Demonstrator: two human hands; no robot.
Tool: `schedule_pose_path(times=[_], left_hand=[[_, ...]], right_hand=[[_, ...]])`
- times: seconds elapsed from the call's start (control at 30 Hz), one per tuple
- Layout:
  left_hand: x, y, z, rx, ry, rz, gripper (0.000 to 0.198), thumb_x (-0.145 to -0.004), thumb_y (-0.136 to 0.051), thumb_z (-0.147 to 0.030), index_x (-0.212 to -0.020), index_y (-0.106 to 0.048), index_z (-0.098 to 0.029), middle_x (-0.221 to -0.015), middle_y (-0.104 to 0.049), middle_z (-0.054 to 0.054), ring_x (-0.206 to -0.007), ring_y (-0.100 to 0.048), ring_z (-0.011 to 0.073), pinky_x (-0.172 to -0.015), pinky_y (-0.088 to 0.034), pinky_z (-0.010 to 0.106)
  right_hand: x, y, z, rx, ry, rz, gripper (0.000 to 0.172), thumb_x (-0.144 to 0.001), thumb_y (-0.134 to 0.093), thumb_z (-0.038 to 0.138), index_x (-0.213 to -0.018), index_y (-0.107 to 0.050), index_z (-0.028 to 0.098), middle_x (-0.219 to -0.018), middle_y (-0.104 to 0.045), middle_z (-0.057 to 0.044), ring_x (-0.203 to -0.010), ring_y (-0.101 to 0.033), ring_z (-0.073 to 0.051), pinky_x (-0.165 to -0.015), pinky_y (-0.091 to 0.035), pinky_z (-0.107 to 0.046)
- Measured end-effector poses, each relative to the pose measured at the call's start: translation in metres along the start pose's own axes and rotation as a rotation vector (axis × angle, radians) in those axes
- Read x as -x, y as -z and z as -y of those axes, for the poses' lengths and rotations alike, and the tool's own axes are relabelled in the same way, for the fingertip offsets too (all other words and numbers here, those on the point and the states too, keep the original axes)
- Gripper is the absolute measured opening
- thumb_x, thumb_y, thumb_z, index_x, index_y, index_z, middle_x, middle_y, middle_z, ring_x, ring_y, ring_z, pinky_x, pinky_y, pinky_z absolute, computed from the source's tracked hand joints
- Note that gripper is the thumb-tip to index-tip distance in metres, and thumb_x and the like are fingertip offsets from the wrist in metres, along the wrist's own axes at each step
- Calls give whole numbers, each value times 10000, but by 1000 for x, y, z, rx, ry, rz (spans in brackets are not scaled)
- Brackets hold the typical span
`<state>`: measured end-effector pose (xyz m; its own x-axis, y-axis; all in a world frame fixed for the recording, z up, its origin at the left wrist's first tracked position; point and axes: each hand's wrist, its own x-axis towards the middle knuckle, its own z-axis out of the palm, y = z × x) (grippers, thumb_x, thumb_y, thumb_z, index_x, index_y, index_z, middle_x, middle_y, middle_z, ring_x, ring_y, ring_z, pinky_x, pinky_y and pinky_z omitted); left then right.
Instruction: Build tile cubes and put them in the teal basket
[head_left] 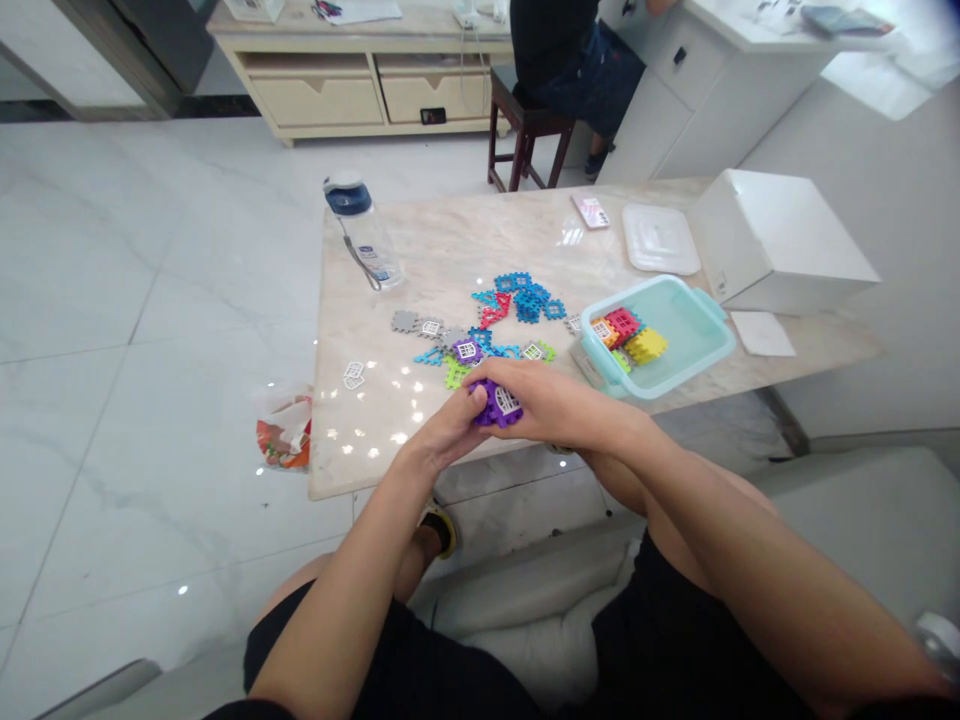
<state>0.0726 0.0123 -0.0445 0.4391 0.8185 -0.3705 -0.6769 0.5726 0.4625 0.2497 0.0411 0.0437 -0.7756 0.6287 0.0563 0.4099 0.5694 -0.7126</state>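
Marble table (420, 250), near edge: left hand (442, 432) and right hand (544, 400) both grip a purple block assembly (496, 403); loose tiles (495, 320) beyond.

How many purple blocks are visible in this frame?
2 purple blocks: one held between the left hand and right hand, one among the loose tiles on the table just beyond. More may be hidden.

A pale marble rectangular table (390, 420) is carrying scattered blue, grey, green and red interlocking plastic tiles (517, 298) at its middle. A clear blue-capped plastic bottle (364, 240) is resting far left. A teal plastic tub (694, 335), a white square lid (660, 238), a white cardboard box (780, 240) and a white paper square (763, 333) are sitting at the right.
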Motion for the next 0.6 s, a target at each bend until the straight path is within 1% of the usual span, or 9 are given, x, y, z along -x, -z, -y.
schedule_pose_path(times=[0.07,0.17,0.23,0.37,0.47,0.53,0.6], left_hand=[[-1,0,-2,-37,-26,9,526,-646,-1082,-322,-1045,-801,-126,-1005,-826,134,-1147,-791,361,-922,-636,347],[-4,0,-5,-83,-67,3,498,-688,-1059,-325,-1081,-808,-151,-1047,-832,132,-1156,-787,372,-905,-635,349],[-6,0,-5,-90,-75,-21,482,-710,-1045,-320,-1096,-807,-158,-1073,-833,131,-1169,-783,376,-916,-640,356],[-7,-1,-3,-76,-96,-55,548,-684,-1060,-341,-1116,-795,-133,-1109,-830,150,-1216,-767,381,-952,-650,365],[-4,-2,-2,-42,-83,-65,535,-707,-1046,-356,-1127,-784,-151,-1111,-830,145,-1274,-744,396,-1003,-646,404],[-2,-3,-3,-38,-82,-50,543,-704,-1047,-369,-1132,-781,-166,-1106,-831,139,-1300,-731,404,-1032,-640,424],[-2,-4,-5,-63,-94,-24,563,-687,-1056,-374,-1137,-783,-173,-1109,-831,134,-1297,-732,401,-1030,-639,419]], right_hand=[[2,0,2,23,-2,-9,543,-950,-739,172,-1468,-591,243,-1459,-693,-102,-1356,-658,-272,-1141,-526,-434],[6,0,2,84,-31,-60,646,-950,-752,197,-1556,-532,241,-1548,-640,-124,-1438,-614,-285,-1180,-519,-446],[8,1,0,119,-62,-76,641,-946,-764,194,-1548,-544,218,-1546,-647,-139,-1435,-621,-295,-1191,-509,-449],[7,5,-3,166,-111,-49,562,-915,-756,121,-1458,-625,181,-1460,-711,-149,-1348,-678,-318,-1153,-515,-466],[5,8,-2,151,-104,-68,570,-900,-749,106,-1450,-637,205,-1422,-734,-127,-1308,-697,-313,-1111,-523,-444],[5,9,-2,131,-92,-85,582,-902,-745,110,-1460,-627,226,-1403,-741,-107,-1283,-707,-301,-1085,-526,-420],[6,9,-3,117,-85,-89,575,-910,-736,115,-1460,-619,238,-1380,-749,-92,-1260,-713,-292,-1066,-527,-403]])
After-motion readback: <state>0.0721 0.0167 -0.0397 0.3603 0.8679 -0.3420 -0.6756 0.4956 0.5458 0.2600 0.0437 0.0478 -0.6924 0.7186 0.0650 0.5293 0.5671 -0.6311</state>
